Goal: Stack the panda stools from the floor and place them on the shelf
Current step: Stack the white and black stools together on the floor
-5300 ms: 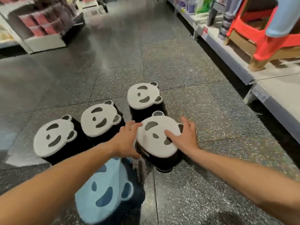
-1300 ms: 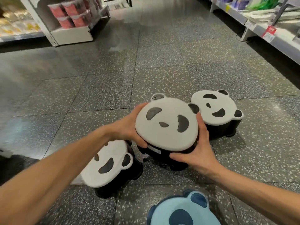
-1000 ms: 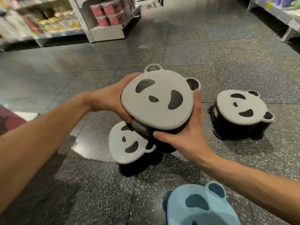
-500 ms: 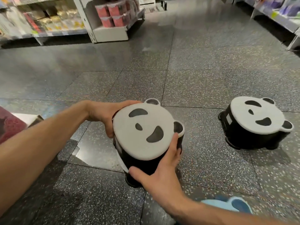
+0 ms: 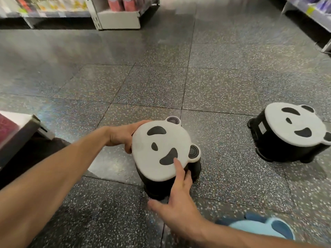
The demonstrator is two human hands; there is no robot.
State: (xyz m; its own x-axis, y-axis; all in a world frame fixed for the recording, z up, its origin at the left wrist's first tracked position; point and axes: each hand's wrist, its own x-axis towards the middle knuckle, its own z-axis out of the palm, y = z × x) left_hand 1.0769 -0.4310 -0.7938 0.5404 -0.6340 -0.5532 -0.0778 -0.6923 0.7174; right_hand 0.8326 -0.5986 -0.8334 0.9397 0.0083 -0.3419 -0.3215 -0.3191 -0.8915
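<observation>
A black panda stool with a white face seat (image 5: 161, 151) stands on the floor in the middle, nested on another stool whose black body shows beneath it. My left hand (image 5: 121, 135) grips the seat's left edge. My right hand (image 5: 177, 203) lies at the front, index fingertip on the seat, the other fingers against the black side, thumb spread away near the floor. A second black-and-white panda stool (image 5: 290, 126) stands alone to the right.
A light blue panda stool (image 5: 259, 230) pokes in at the bottom right. The corner of a low shelf (image 5: 26, 129) juts in at the left. Stocked shelf units stand at the back (image 5: 118, 18) and far right (image 5: 313, 11). Speckled dark floor tiles lie between.
The stool I carried came down onto the one on the floor and now rests there. My right hand slid back, its thumb leaving the stool's side.
</observation>
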